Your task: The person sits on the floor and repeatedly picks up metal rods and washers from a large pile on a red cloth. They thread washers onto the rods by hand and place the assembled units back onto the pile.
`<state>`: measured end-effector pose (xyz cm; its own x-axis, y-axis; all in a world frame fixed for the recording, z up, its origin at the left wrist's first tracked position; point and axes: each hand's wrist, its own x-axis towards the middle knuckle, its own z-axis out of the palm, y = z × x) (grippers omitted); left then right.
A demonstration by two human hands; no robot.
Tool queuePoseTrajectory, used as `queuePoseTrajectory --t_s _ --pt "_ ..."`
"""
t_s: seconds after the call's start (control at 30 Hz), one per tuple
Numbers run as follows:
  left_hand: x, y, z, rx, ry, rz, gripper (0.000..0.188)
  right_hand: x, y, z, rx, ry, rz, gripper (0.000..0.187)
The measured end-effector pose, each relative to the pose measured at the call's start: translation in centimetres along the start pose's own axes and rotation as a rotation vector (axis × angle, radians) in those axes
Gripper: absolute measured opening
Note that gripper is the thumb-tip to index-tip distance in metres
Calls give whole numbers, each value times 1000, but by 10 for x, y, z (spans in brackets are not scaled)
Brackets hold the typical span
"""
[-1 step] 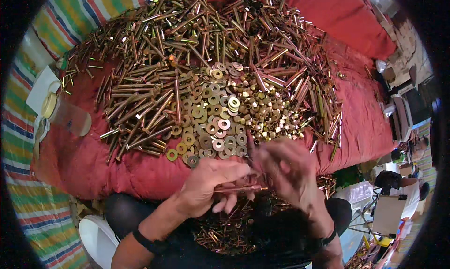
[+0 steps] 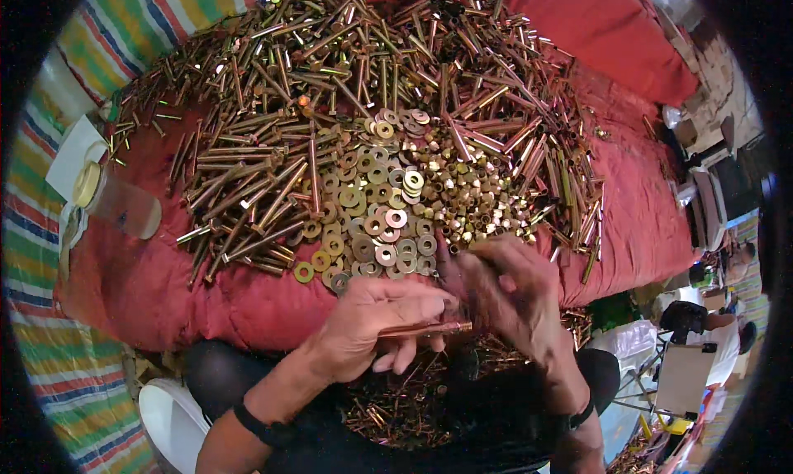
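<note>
The long coppery bolt point(image 2: 417, 331) is best kept level and steady, its right end left clear; it is grasped in the fingers of the left hand point(image 2: 353, 329), near of the flat washers point(image 2: 363, 249). The right hand point(image 2: 519, 296) is arched just beside, blurred; whether anything is gripped there cannot be told.

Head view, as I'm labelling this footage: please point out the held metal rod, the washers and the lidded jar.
Metal rod point(image 2: 423, 330): head view, on its shaft, gripped by the left hand point(image 2: 362, 324).
Washers point(image 2: 376, 218): head view, mid-pile.
Jar point(image 2: 125, 206): head view, on its side wall.
</note>
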<state>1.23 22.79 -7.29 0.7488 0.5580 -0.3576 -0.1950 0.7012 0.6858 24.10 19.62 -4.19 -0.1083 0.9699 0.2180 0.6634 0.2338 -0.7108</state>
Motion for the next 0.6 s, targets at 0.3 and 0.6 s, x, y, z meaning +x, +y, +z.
queuePoseTrajectory --t_s 0.3,0.6 --pt "-6 5 0 119 227 175 20 11 44 39 -261 47 -51 12" --pt "-11 13 -2 68 302 193 17 4 23 24 -329 -135 -201 33"
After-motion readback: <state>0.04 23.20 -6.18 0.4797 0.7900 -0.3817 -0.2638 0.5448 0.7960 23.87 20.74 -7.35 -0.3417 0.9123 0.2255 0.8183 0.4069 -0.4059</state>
